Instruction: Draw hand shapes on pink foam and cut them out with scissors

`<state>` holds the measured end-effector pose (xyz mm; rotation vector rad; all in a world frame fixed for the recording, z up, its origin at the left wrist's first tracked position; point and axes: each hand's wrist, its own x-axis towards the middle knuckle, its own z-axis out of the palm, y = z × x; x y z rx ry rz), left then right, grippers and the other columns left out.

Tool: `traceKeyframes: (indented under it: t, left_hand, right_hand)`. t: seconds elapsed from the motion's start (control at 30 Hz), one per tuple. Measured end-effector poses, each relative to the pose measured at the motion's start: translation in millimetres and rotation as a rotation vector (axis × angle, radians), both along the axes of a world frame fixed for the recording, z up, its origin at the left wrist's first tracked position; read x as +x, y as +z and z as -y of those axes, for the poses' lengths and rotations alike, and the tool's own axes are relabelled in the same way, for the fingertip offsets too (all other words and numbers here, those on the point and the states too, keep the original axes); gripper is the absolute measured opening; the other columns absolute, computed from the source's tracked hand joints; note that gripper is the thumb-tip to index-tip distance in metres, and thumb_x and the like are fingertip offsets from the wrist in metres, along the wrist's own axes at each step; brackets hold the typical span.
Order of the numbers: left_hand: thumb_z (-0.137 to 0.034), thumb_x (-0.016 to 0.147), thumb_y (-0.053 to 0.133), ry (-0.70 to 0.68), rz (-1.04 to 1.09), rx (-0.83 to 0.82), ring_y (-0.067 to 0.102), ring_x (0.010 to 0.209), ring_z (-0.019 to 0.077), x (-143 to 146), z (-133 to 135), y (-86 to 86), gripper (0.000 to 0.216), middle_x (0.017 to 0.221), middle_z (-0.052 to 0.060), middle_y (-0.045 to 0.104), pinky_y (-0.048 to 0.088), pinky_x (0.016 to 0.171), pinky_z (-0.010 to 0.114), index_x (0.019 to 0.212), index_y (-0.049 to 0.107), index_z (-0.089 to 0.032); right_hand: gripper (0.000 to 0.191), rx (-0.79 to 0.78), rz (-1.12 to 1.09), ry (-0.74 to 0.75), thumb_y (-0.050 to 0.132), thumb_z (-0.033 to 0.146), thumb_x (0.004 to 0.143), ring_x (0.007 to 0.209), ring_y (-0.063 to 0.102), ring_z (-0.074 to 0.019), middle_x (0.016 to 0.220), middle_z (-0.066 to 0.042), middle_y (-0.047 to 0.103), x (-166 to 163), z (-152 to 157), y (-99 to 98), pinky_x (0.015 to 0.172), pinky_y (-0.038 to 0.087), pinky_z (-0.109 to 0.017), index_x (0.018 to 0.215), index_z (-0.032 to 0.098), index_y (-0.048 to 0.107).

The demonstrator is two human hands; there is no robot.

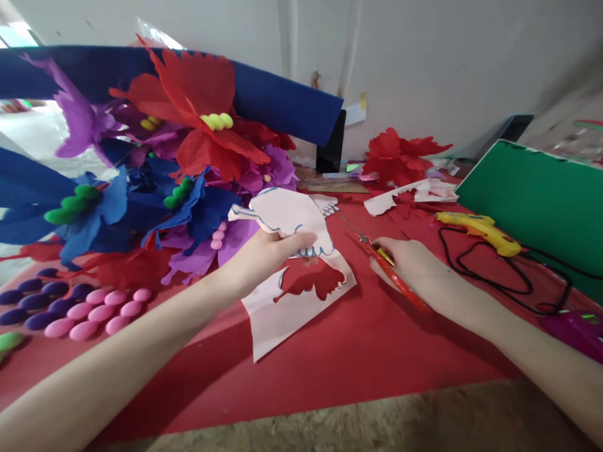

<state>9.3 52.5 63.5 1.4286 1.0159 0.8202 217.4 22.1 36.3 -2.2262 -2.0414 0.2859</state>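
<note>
My left hand (282,248) pinches a white paper cutout (285,210) with a wavy blue outline, thumb on top and fingers beneath. Closed around the handles of red scissors (391,270) is my right hand (407,263); the thin metal blades point up and left, close to the cutout's scalloped right edge. Whether the blades touch the paper I cannot tell. Under my left hand, a white sheet (268,326) with a butterfly-like hole lies on the red table covering (330,364), which shows through the hole.
Red, blue and purple paper butterflies (207,119) crowd the left. Pink and dark purple egg-shaped pieces (101,314) lie in rows. A yellow glue gun (480,231) with a black cord, a green board (541,207), white scraps (400,194) and a dark phone (331,147) are further right.
</note>
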Motion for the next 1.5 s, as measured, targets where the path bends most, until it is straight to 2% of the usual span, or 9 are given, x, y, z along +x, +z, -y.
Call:
traceKeyframes:
  t: [0.13, 0.4, 0.6, 0.8, 0.97, 1.13, 1.23, 1.37, 1.5]
  left_hand:
    - [-0.031, 0.067, 0.060, 0.066, -0.013, -0.059, 0.053, 0.058, 0.0126, -0.3, -0.3, -0.1, 0.016, 0.058, -0.002, 0.058, 0.042, 0.063, 0.027, 0.057, 0.058, -0.018]
    - [-0.027, 0.067, 0.060, 0.054, 0.041, -0.039, 0.056, 0.062, 0.0128, 0.5, -0.8, -1.5, 0.013, 0.061, -0.002, 0.061, 0.044, 0.068, 0.028, 0.058, 0.061, -0.018]
    - [-0.028, 0.066, 0.061, 0.047, 0.041, -0.016, 0.057, 0.067, 0.0135, 0.6, -1.3, -3.0, 0.011, 0.066, -0.002, 0.062, 0.045, 0.070, 0.028, 0.062, 0.061, -0.018]
    - [-0.028, 0.066, 0.060, 0.051, 0.062, -0.012, 0.057, 0.066, 0.0141, 1.2, 0.0, -0.4, 0.013, 0.064, -0.001, 0.060, 0.045, 0.068, 0.027, 0.060, 0.058, -0.018]
    - [-0.029, 0.067, 0.058, 0.079, 0.043, -0.010, 0.053, 0.056, 0.0119, 0.5, 1.6, 3.6, 0.015, 0.058, -0.001, 0.058, 0.040, 0.051, 0.022, 0.059, 0.057, -0.017]
    - [-0.032, 0.066, 0.059, 0.138, 0.049, -0.026, 0.050, 0.050, 0.0112, 0.3, -0.1, 5.4, 0.017, 0.054, -0.001, 0.054, 0.036, 0.044, 0.021, 0.061, 0.054, -0.017]
    - [-0.036, 0.065, 0.059, 0.146, -0.016, -0.057, 0.049, 0.049, 0.0114, 0.4, -0.1, 6.3, 0.021, 0.054, -0.001, 0.053, 0.034, 0.042, 0.021, 0.060, 0.054, -0.017]
    - [-0.039, 0.065, 0.059, 0.150, -0.048, -0.063, 0.049, 0.052, 0.0129, 1.2, -0.1, 3.9, 0.021, 0.058, 0.000, 0.056, 0.033, 0.044, 0.023, 0.062, 0.057, -0.018]
    - [-0.037, 0.066, 0.060, 0.134, -0.036, -0.038, 0.052, 0.060, 0.0146, 1.5, -0.7, 0.2, 0.018, 0.066, 0.001, 0.060, 0.036, 0.050, 0.024, 0.067, 0.058, -0.018]
  right_hand:
    - [0.023, -0.077, 0.151, -0.034, 0.039, 0.024, 0.082, 0.076, 0.061, -0.0289, 0.080, -0.013, 0.064, -0.8, -7.8, -4.9, 0.055, 0.032, -0.030, 0.094, 0.015, 0.056]
    - [0.022, 0.004, 0.253, 0.077, 0.050, 0.026, 0.080, 0.090, 0.057, -0.0293, 0.096, -0.009, 0.060, -3.0, 5.6, 3.0, 0.064, 0.042, -0.035, 0.098, 0.018, 0.059]
    - [0.029, 0.213, -0.058, 0.519, 0.051, 0.024, 0.081, 0.100, 0.052, -0.0246, 0.110, -0.011, 0.055, -34.7, 24.1, -9.7, 0.083, 0.047, -0.039, 0.107, 0.014, 0.057]
    - [0.004, 0.006, -0.250, 0.566, 0.051, 0.014, 0.080, 0.098, 0.049, -0.0199, 0.102, -0.008, 0.051, -45.8, 24.9, -24.2, 0.084, 0.045, -0.035, 0.076, 0.015, 0.051]
    - [0.010, -0.114, -0.433, 0.634, 0.050, 0.017, 0.082, 0.089, 0.048, -0.0126, 0.084, -0.001, 0.053, -32.5, 21.9, 2.1, 0.084, 0.041, -0.028, 0.073, 0.016, 0.047]
    - [0.008, -0.225, -0.573, 0.606, 0.057, 0.023, 0.077, 0.071, 0.052, -0.0089, 0.076, 0.002, 0.055, -4.0, 20.8, 48.2, 0.065, 0.042, -0.021, 0.073, 0.017, 0.053]
    - [0.009, -0.031, -0.700, 0.462, 0.057, 0.026, 0.075, 0.070, 0.054, -0.0103, 0.075, 0.001, 0.056, 21.4, 11.7, 67.1, 0.063, 0.043, -0.022, 0.072, 0.018, 0.054]
    - [0.014, 0.328, -0.686, 0.096, 0.060, 0.029, 0.070, 0.067, 0.056, -0.0122, 0.072, -0.001, 0.055, 63.5, -17.2, 77.1, 0.062, 0.043, -0.025, 0.074, 0.018, 0.052]
    - [0.008, 0.377, -0.409, -0.044, 0.051, 0.025, 0.080, 0.070, 0.054, -0.0098, 0.078, -0.005, 0.055, 102.3, -50.2, 81.7, 0.066, 0.043, -0.024, 0.078, 0.017, 0.050]
